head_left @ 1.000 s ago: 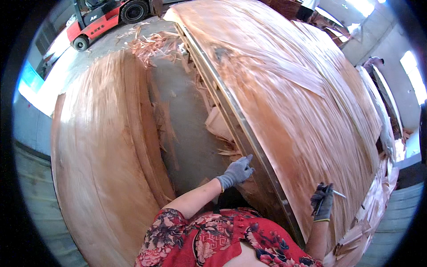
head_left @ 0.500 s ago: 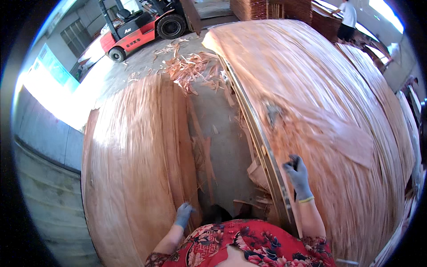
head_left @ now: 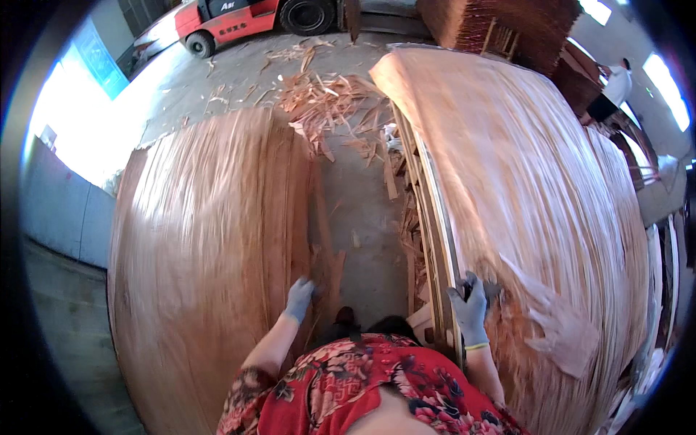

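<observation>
- The left hand [head_left: 299, 299], in a grey glove, rests on the right edge of the left veneer stack [head_left: 210, 254]; its fingers lie together and curl down over the edge, but whether they pinch a sheet I cannot tell.
- The right hand [head_left: 471, 312], also gloved, sits on the near left edge of the right veneer stack [head_left: 536, 210] — fingers spread and bent over the top sheet, thumb side toward the gap.
- A torn sheet piece [head_left: 558, 326] lies loose on the right stack, just beside the right hand.
- The two stacks stand well apart, with a strip of concrete floor [head_left: 362, 217] between them; the person stands at its near end, in a red flowered shirt [head_left: 362, 391].
- Wooden battens [head_left: 435, 232] run along the left side of the right stack.
- Veneer scraps [head_left: 333, 109] litter the floor at the far end of the gap — more lie along the battens.
- A red forklift [head_left: 239, 18] stands beyond the scraps at the top.
- Another person [head_left: 612, 90] in a white top stands far off at the upper right, beside a dark stack of wood [head_left: 507, 25].
</observation>
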The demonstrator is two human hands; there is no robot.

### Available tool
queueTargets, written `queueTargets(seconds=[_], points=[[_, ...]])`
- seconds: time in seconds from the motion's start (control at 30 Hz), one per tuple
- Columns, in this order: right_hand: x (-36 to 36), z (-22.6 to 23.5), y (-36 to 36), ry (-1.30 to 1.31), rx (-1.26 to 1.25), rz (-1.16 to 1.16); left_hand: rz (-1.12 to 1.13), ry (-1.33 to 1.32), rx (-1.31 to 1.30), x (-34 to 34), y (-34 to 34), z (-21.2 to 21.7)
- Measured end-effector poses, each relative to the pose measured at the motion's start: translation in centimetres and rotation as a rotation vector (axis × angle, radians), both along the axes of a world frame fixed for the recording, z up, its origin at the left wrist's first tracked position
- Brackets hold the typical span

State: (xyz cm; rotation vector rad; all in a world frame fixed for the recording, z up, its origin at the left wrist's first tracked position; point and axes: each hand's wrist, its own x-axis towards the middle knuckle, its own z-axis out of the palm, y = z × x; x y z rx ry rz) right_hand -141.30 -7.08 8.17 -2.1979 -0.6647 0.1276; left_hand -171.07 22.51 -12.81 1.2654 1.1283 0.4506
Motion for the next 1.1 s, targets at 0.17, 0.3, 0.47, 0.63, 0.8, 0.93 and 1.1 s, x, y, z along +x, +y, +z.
queueTargets(seconds=[0.17, 0.3, 0.47, 0.63, 0.8, 0.93, 1.1], points=[[4.0, -0.9, 3.2, 0.312, 0.198, -0.138, -0.122, 0.006, -0.194, 19.4, 10.0, 6.7], [9.2, -2.0, 8.2, 0.251, 0.314, -0.094, -0.119, -0.095, -0.298, 30.2, 14.8, 6.9], [14.1, 0.3, 11.5, 0.198, 0.253, -0.195, -0.058, -0.029, -0.355, 42.4, 18.9, 9.0], [14.9, 0.4, 11.2, 0.301, 0.246, -0.410, 0.037, -0.068, -0.390, 53.8, 25.9, 7.4], [13.0, -0.3, 13.5, 0.305, 0.160, -0.695, 0.287, -0.429, -0.447, 62.9, 30.4, 6.4], [12.4, -0.5, 19.1, 0.324, 0.268, -0.784, 0.417, -0.547, -0.406, 64.4, 35.0, 6.5], [16.1, 1.4, 27.4, 0.391, 0.229, -0.697, 0.356, -0.643, -0.306, 57.3, 48.9, 4.7]])
